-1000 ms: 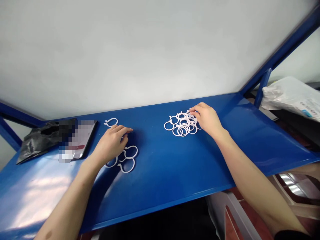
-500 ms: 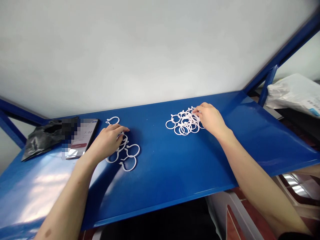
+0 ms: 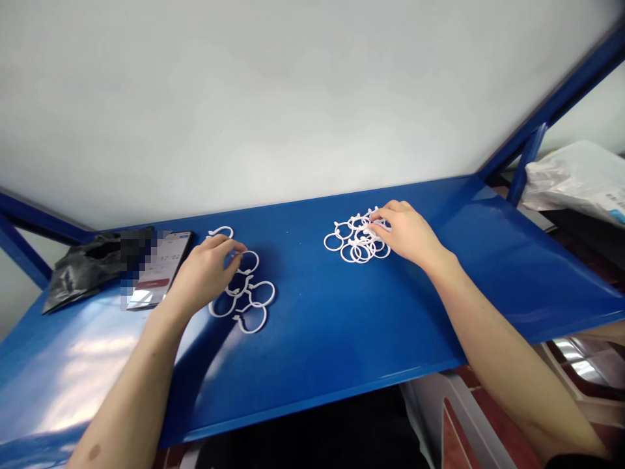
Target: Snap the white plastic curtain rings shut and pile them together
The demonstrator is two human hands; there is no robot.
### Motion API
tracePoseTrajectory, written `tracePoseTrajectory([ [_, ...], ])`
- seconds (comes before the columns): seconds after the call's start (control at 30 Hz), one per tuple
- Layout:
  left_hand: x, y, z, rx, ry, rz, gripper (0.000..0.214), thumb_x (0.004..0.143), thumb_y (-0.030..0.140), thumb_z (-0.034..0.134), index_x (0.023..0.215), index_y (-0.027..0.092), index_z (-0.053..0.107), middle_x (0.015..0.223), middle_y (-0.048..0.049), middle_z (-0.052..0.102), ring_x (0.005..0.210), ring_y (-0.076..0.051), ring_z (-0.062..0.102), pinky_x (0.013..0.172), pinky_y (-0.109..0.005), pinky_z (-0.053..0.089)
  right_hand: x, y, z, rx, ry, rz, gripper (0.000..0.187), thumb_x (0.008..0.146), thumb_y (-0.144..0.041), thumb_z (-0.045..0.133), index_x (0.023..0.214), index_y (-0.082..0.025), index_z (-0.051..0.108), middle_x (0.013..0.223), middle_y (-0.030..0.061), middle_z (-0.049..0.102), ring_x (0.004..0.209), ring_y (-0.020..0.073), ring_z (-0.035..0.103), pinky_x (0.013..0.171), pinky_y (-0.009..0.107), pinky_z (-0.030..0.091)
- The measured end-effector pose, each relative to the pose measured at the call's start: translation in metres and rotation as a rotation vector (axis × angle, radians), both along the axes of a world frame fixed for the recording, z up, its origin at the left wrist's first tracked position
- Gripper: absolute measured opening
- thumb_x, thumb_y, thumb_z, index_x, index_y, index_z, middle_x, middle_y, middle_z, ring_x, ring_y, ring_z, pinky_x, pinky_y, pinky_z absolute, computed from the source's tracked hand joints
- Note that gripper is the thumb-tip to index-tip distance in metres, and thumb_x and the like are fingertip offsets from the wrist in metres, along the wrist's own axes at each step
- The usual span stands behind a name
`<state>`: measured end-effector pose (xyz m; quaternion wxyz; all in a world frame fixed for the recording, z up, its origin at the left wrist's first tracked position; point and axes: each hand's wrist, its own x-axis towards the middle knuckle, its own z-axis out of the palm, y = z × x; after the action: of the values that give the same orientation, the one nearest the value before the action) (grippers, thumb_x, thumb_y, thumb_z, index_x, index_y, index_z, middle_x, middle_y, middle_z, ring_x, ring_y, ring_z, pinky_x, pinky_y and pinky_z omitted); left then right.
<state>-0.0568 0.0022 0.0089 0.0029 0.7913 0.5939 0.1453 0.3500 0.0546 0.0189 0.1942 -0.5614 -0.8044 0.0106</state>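
Note:
White plastic rings lie on a blue metal shelf (image 3: 342, 326). My left hand (image 3: 205, 273) rests at the left group of rings (image 3: 247, 296), its thumb and fingers pinched on one white ring (image 3: 247, 260) at the group's top. One single ring (image 3: 219, 232) lies apart behind that hand. My right hand (image 3: 407, 234) reaches the right side of a tangled pile of several rings (image 3: 356, 242), fingertips closed on a ring at the pile's edge.
A phone (image 3: 159, 267) with a lit screen lies left of my left hand, next to a black plastic bag (image 3: 81, 270). A white wall stands behind the shelf. Blue frame bars rise at the right, with a clear plastic bag (image 3: 576, 179) beyond.
My left hand has lifted off the left rings and pinched one at the top, exposing more of the group. My right hand has stayed at the pile, fingers shifting slightly.

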Motion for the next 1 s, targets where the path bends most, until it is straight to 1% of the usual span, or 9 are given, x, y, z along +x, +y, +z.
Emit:
tracePoseTrajectory([
  [0.07,0.003,-0.001,0.003,0.054,-0.011,0.036,0.023,0.093,0.034,0.047,0.099,0.024,0.067,0.106,-0.0070,0.068,0.102,-0.028,0.065,0.085,-0.039,0.050,0.000,0.000,0.000,-0.011,-0.020,-0.001,0.022,0.095,-0.030,0.060,0.108,-0.020,0.074,0.106,0.0107,0.068,0.100,0.0295,0.058,0.082,0.043,0.052],
  [0.17,0.008,-0.003,0.006,0.140,-0.036,0.069,0.021,0.094,0.033,0.049,0.100,0.022,0.066,0.101,-0.0065,0.068,0.094,-0.026,0.066,0.081,-0.037,0.050,0.001,0.001,0.000,-0.021,-0.051,-0.031,0.021,0.094,-0.021,0.059,0.109,-0.019,0.074,0.107,0.0114,0.067,0.101,0.0296,0.057,0.083,0.043,0.052],
  [0.27,0.013,-0.005,0.008,0.224,-0.075,0.083,0.019,0.095,0.034,0.051,0.096,0.021,0.066,0.095,-0.0056,0.067,0.087,-0.022,0.066,0.078,-0.034,0.050,0.002,0.001,-0.001,-0.019,-0.077,-0.038,0.023,0.093,-0.014,0.057,0.109,-0.018,0.074,0.109,0.0124,0.067,0.103,0.0304,0.057,0.082,0.043,0.053],
  [0.37,0.016,-0.006,0.009,0.279,-0.098,0.089,0.018,0.095,0.035,0.054,0.093,0.022,0.065,0.091,-0.0045,0.066,0.082,-0.020,0.065,0.075,-0.032,0.049,0.004,0.002,-0.003,-0.009,-0.095,-0.029,0.024,0.093,-0.012,0.056,0.109,-0.018,0.074,0.110,0.0129,0.067,0.103,0.0309,0.057,0.082,0.044,0.053],
  [0.63,0.028,-0.009,0.006,0.273,-0.095,0.020,0.017,0.097,0.033,0.053,0.094,0.022,0.066,0.086,-0.0019,0.063,0.078,-0.017,0.062,0.072,-0.030,0.047,0.006,0.004,-0.010,0.004,-0.131,-0.038,0.029,0.091,-0.009,0.054,0.113,-0.016,0.072,0.110,0.0140,0.065,0.101,0.0313,0.056,0.076,0.044,0.054],
  [0.7,0.030,-0.009,0.005,0.280,-0.103,0.003,0.017,0.097,0.033,0.053,0.093,0.021,0.065,0.085,-0.0015,0.062,0.077,-0.016,0.062,0.070,-0.029,0.046,0.006,0.004,-0.010,0.014,-0.132,-0.039,0.032,0.090,-0.007,0.053,0.114,-0.015,0.072,0.110,0.0146,0.065,0.102,0.0321,0.056,0.077,0.045,0.055],
  [0.8,0.035,-0.011,0.004,0.285,-0.145,-0.010,0.014,0.096,0.030,0.055,0.091,0.021,0.065,0.083,-0.0004,0.062,0.074,-0.015,0.060,0.069,-0.027,0.046,0.003,0.001,-0.005,0.071,-0.109,-0.029,0.034,0.092,-0.007,0.049,0.117,-0.014,0.071,0.110,0.0160,0.065,0.103,0.0330,0.056,0.079,0.047,0.055],
  [0.9,0.045,-0.014,0.005,0.250,-0.228,-0.043,0.009,0.094,0.026,0.060,0.088,0.021,0.064,0.081,0.0013,0.061,0.072,-0.012,0.059,0.069,-0.025,0.046,-0.011,-0.009,0.002,0.160,-0.007,0.031,0.035,0.098,-0.010,0.043,0.119,-0.013,0.070,0.108,0.0158,0.067,0.102,0.0318,0.058,0.082,0.049,0.055],
  [1.0,0.060,-0.021,0.005,0.206,-0.319,-0.096,0.006,0.094,0.023,0.062,0.089,0.021,0.064,0.081,0.0017,0.061,0.071,-0.011,0.059,0.069,-0.023,0.047,-0.038,-0.032,0.005,0.200,0.230,0.216,0.027,0.103,-0.021,0.046,0.119,-0.017,0.068,0.106,0.0112,0.070,0.101,0.0264,0.062,0.091,0.047,0.055],
])
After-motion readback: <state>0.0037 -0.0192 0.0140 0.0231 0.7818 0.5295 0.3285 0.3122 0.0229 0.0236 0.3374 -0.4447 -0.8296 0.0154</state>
